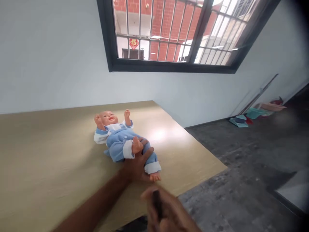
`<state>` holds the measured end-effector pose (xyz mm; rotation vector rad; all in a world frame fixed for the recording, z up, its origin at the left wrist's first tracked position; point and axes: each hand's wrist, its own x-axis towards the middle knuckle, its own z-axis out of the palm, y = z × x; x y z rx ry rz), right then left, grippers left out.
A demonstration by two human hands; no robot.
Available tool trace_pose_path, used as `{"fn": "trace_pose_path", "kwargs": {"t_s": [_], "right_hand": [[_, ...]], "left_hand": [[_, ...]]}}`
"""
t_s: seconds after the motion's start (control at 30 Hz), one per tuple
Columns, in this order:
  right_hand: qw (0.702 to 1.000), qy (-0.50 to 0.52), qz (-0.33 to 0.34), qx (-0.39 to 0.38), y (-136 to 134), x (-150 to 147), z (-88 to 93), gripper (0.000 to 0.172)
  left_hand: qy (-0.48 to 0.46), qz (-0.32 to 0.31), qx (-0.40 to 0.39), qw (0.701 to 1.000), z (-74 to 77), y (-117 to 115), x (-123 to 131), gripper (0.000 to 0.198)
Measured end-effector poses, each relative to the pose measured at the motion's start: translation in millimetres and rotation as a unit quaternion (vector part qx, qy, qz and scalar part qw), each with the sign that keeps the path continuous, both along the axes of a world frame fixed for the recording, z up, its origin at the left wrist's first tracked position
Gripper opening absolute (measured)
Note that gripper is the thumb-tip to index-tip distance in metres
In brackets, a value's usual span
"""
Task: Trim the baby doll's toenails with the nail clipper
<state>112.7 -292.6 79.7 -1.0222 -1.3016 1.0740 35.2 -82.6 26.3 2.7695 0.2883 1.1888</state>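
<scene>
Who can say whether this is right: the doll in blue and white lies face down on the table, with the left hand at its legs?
Not quite: the head view shows the doll lying face up. It is in blue and white on the table, with the left hand at its legs.

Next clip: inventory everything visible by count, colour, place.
Wall: 1, pale, at back
Table: 1, tan, against wall
Doll: 1, blue and white, on table
Window: 1, dark frame, in wall
Bars: several, silvery, across window
Brick facade: 1, red, outside
Ornament: 1, red and gold, outside
Floor: 1, grey, right of table
Pole: 1, dark, leaning at right
Basin: 1, pink, near pole
Small items: several, teal, blue, red, near pole
Blurred object: 1, dark, bottom centre
Left hand: 1, bare, on doll's legs
Right hand: 1, bare, around blurred object
</scene>
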Motion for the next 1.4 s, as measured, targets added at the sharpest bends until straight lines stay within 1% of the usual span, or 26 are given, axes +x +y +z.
{"fn": "trace_pose_path", "kwargs": {"t_s": [0.07, 0.13, 0.2, 0.27, 0.33, 0.43, 0.47, 0.53, 0.67, 0.77, 0.97, 1.13, 1.3, 1.4], "right_hand": [[0.996, 0.028, -0.085, 0.03, -2, 17, -1.7, 0.057], [0.986, -0.002, -0.155, 0.065, -1, 31, -5.9, 0.052], [0.979, -0.004, -0.186, 0.084, 7, 41, -13.3, 0.048], [0.978, 0.007, -0.191, 0.084, 16, 47, -22.2, 0.05], [0.979, 0.019, -0.189, 0.08, 24, 50, -30.4, 0.06], [0.976, 0.041, -0.201, 0.078, 26, 51, -40.3, 0.069], [0.974, 0.047, -0.207, 0.08, 25, 51, -43.2, 0.068], [0.968, 0.048, -0.228, 0.092, 23, 49, -49.0, 0.06], [0.947, 0.045, -0.287, 0.137, 21, 44, -60.4, 0.047], [0.935, 0.038, -0.312, 0.166, 23, 38, -65.6, 0.038], [0.914, 0.009, -0.32, 0.247, 32, 25, -67.7, 0.038], [0.903, -0.023, -0.334, 0.268, 32, 20, -70.4, 0.037], [0.883, -0.075, -0.342, 0.312, 34, 22, -81.5, 0.037], [0.866, -0.095, -0.367, 0.326, 34, 25, -88.3, 0.034]], "left_hand": [[0.004, -0.021, 0.005, 1.0, 2.7, -1, -2, 0.089], [0.003, -0.04, 0.02, 0.999, 7.2, -4, -4, 0.085], [-0.004, -0.047, 0.037, 0.998, 11.9, -7, -5, 0.082], [-0.007, -0.047, 0.048, 0.998, 15.1, -10, -5, 0.079], [-0.007, -0.045, 0.048, 0.998, 16.4, -11, -3, 0.076], [-0.005, -0.042, 0.034, 0.999, 15.4, -11, 0, 0.077], [-0.003, -0.041, 0.03, 0.999, 14.8, -11, 1, 0.077], [-0.001, -0.04, 0.023, 0.999, 13.8, -10, 2, 0.076], [0.002, -0.041, 0.021, 0.999, 13.0, -11, 1, 0.076], [0.001, -0.046, 0.024, 0.999, 12.5, -10, 1, 0.076], [-0.001, -0.055, 0.026, 0.998, 12.2, -8, 2, 0.071], [0.003, -0.052, 0.02, 0.998, 13.2, -9, 2, 0.07], [0.008, -0.054, 0.016, 0.998, 14.7, -10, 1, 0.07], [0.01, -0.053, 0.017, 0.998, 15.4, -10, 0, 0.068]]}}
